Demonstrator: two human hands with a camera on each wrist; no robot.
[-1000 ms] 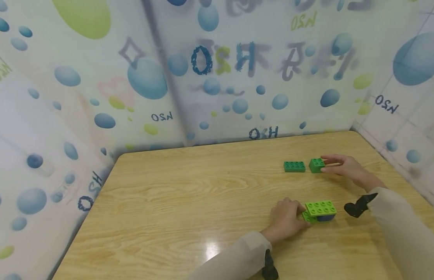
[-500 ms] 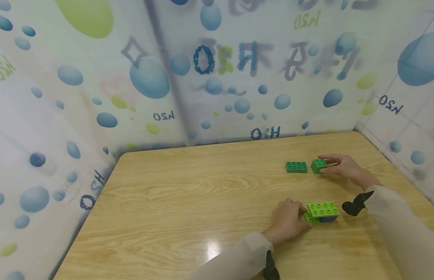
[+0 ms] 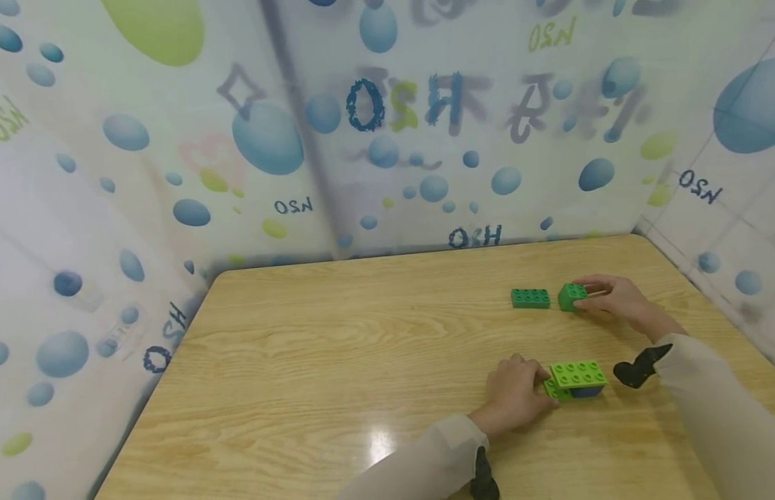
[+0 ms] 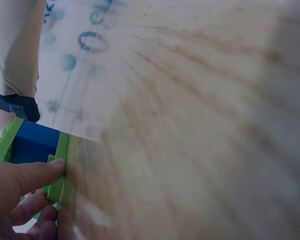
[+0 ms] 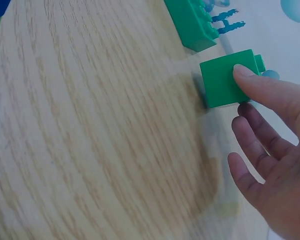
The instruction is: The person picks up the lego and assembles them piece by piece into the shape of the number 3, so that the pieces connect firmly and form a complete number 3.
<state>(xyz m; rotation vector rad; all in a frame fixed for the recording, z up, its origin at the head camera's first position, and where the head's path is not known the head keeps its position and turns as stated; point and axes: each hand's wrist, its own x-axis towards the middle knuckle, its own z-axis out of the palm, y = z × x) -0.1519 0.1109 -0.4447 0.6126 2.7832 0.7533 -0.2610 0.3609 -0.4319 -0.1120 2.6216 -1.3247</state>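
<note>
My left hand (image 3: 514,392) pinches the end of a small stack of toy building bricks on the table. The stack has a lime-green brick (image 3: 578,373) on top, a blue brick (image 4: 36,142) in the middle and another lime-green brick (image 4: 62,150) beneath. In the left wrist view the thumb presses along that lower brick. Farther back, my right hand (image 3: 615,300) pinches a square green brick (image 5: 222,82). Its thumb lies on the near side, a finger is partly hidden behind, and the other fingers are spread loosely below.
Left of the square brick lies a longer green brick (image 3: 530,298), with a narrow gap between them. The wooden table (image 3: 337,347) meets a printed wall sheet (image 3: 400,160) at its back edge. Black wrist mounts (image 3: 640,367) stick out from the sleeves.
The square green brick has turned slightly in my right hand and sits a little farther from the long brick. My left hand keeps its hold on the stack.
</note>
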